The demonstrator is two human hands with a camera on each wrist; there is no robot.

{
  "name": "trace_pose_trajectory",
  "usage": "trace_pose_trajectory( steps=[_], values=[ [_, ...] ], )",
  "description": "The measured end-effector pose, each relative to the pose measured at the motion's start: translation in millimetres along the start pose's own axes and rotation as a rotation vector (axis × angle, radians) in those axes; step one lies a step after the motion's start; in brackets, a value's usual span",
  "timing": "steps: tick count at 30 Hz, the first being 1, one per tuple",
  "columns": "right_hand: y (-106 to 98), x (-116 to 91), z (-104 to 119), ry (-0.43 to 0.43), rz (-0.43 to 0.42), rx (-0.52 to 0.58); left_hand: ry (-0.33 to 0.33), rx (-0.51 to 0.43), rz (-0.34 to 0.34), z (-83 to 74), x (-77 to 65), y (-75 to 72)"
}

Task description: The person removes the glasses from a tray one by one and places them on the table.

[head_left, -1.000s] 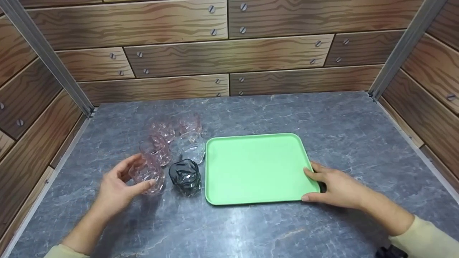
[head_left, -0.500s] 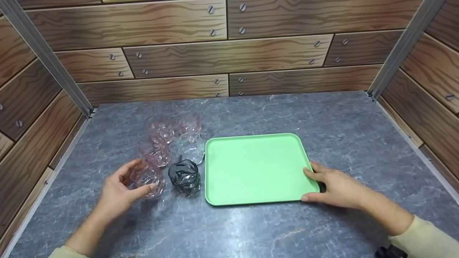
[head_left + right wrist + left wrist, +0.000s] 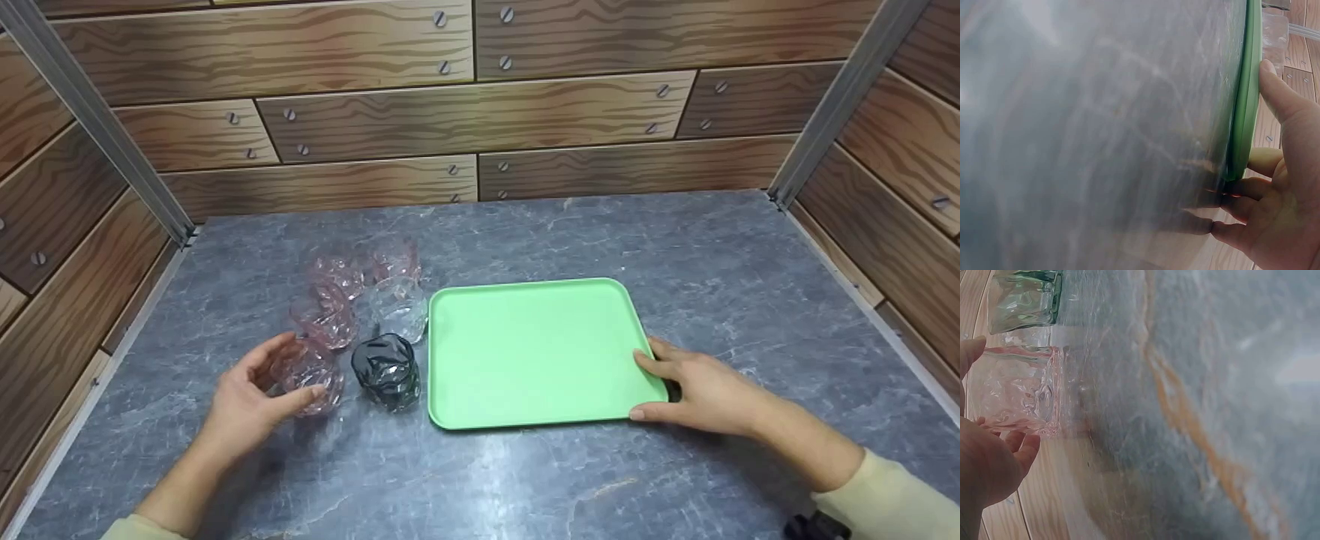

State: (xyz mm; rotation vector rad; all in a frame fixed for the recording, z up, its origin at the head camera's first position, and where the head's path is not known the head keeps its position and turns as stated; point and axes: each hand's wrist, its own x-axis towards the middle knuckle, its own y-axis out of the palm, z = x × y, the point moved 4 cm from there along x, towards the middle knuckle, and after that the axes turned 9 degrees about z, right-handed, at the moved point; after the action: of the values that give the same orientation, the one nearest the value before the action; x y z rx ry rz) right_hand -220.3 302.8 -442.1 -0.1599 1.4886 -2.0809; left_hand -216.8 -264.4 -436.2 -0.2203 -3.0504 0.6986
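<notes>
My left hand (image 3: 251,394) holds a clear pink glass (image 3: 309,379), fingers on its far side and thumb on its near side. In the left wrist view the pink glass (image 3: 1019,391) stands upright with its base at the tabletop. Just right of it stands a dark grey-green glass (image 3: 386,371), untouched. My right hand (image 3: 701,390) grips the near right corner of a light green tray (image 3: 540,352). In the right wrist view the thumb lies at the rim of the tray (image 3: 1247,90), and the other fingers reach the corner near the table.
Behind the dark glass stand a colourless glass (image 3: 401,307), close to the tray's left edge, and several more pink glasses (image 3: 326,319). The grey marbled tabletop (image 3: 525,480) is enclosed by wood-patterned walls (image 3: 360,124) at the back and sides.
My left hand and the pink glass have come slightly down and nearer to me, then stayed put over the last half second. The right hand and the tray have not moved.
</notes>
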Motion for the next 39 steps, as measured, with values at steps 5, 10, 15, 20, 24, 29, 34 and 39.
trace_pose_trajectory(
  steps=[5,10,15,20,24,29,34,39],
  values=[
    [0.1,0.7,-0.1,-0.006,-0.006,-0.007,-0.007,-0.007,0.0,0.7,-0.4,-0.8],
    [0.1,0.5,-0.3,0.004,0.002,0.003,-0.003,-0.002,-0.002,1.0,-0.7,-1.0],
    [0.0,0.4,-0.4,0.007,0.011,0.007,0.005,-0.007,-0.005,2.1,-0.8,-1.6],
    [0.5,-0.1,-0.8,0.009,0.007,0.011,0.008,0.002,-0.003,2.7,-0.5,-2.2],
    [0.3,0.0,0.1,0.009,-0.001,0.006,0.014,0.007,0.004,3.2,-0.3,-3.0],
    [0.0,-0.3,1.4,0.015,0.0,0.004,0.031,0.0,0.005,3.8,-0.4,-2.9],
    [-0.1,-0.2,0.9,0.019,0.008,0.005,0.034,-0.005,0.001,3.7,0.3,-3.1],
    [-0.5,-0.2,0.4,0.017,0.012,0.005,0.036,0.004,-0.003,3.9,1.0,-3.1]
  ],
)
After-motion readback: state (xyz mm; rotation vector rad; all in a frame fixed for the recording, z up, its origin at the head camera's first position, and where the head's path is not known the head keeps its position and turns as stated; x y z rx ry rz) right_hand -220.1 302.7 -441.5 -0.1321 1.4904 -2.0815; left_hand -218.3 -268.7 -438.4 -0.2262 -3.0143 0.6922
